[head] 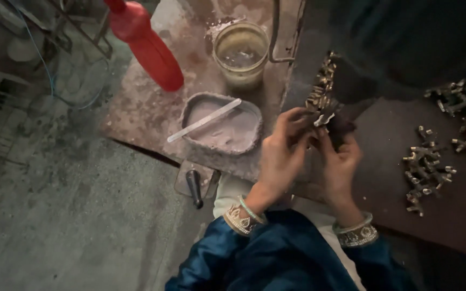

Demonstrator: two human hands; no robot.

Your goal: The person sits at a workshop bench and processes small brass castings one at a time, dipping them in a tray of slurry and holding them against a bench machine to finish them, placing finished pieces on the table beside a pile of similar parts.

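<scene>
A long branched cluster of small brass-coloured metal castings (322, 89) stands tilted upward, and both of my hands grip its lower end. My left hand (282, 153) pinches it from the left with fingers curled. My right hand (338, 161) closes on it from the right, along with a small dark piece. A pale smear shows on the cluster between my fingertips. Both wrists wear bangles over blue sleeves.
A grey tray of pale paste (223, 125) with a flat stick (205, 120) lies left of my hands. Behind it stand a glass jar (241, 53) and a red bottle (145, 43). More casting clusters (426, 168) lie on the dark board (384, 178) at right.
</scene>
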